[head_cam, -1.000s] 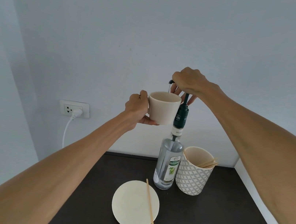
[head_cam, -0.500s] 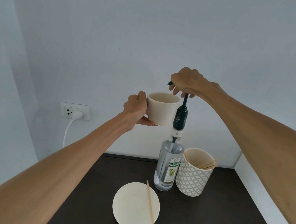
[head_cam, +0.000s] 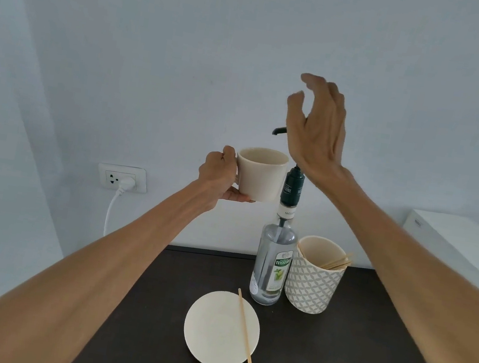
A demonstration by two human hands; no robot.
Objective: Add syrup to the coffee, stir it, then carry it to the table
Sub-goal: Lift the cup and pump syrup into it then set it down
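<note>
Coffee cup (head_cam: pixel 261 174), cream-coloured and held upright in mid-air, sits in the grip of the left hand (head_cam: pixel 218 175), whose fingers curl round the handle side while the lower fingers reach under the base. Its rim is just below and slightly left of the dark spout (head_cam: pixel 279 130) of a pump fitted to a clear syrup bottle (head_cam: pixel 272 264); the cup's right side stands just beside the pump's dark green collar, and contact there cannot be judged. What the cup contains is hidden from this angle. The right hand (head_cam: pixel 317 127) is raised in front of the pump head with fingers loosely spread and lightly bent, gripping nothing; whether the palm touches the pump top behind it cannot be told. The bottle stands upright on a dark countertop (head_cam: pixel 361 355) against a pale wall, its label facing the camera. Just beside it on the right is a patterned white-and-grey cup (head_cam: pixel 314 282) holding several wooden stirrers (head_cam: pixel 336 262) that lean toward its right rim. In front of the bottle lies a round cream saucer (head_cam: pixel 216 330) with a single wooden stir stick (head_cam: pixel 245 334) laid diagonally across its right side, the stick's near end overhanging the rim. On the wall at left, a white plug sits in a socket (head_cam: pixel 122 177), its cord hanging down.
</note>
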